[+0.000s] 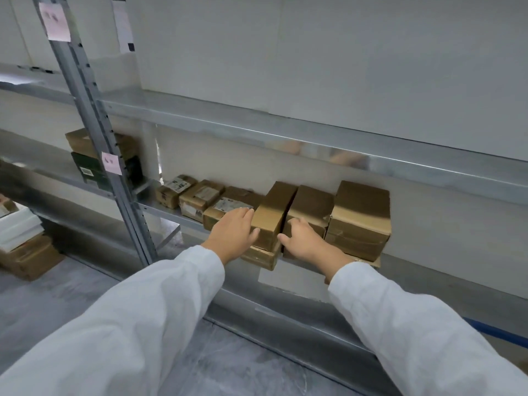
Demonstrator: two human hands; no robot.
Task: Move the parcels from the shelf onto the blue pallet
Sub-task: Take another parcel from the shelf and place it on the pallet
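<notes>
Cardboard, brown and taped, lines this run of the steel shelf [428,278]. The tall parcel [274,215] stands between my hands, on top of a flatter parcel [261,257] at the shelf's front edge. My left hand [234,232] lies against its left side, fingers fairly straight and thumb on the front face. My right hand [308,244] has its fingers hooked into the narrow gap on the parcel's right and its thumb on the near corner, so the two hands clasp it from both sides.

Tight against its right sits a squat parcel [310,207], and past that a big dented box [360,218]. On the left a labelled parcel [228,208] lies under my left fingers, with two small parcels [188,195] beyond it. The beam of the shelf above [285,132] hangs low over the row.

A perforated grey upright [94,118] carries a pink note [111,163]; behind it are a brown box [83,141] and a dark green box [91,170]. The wall behind is white and the floor [57,295] is grey. More cartons [28,258] sit on it at far left. A blue strip [497,330] shows low on the right; I cannot tell what it belongs to.
</notes>
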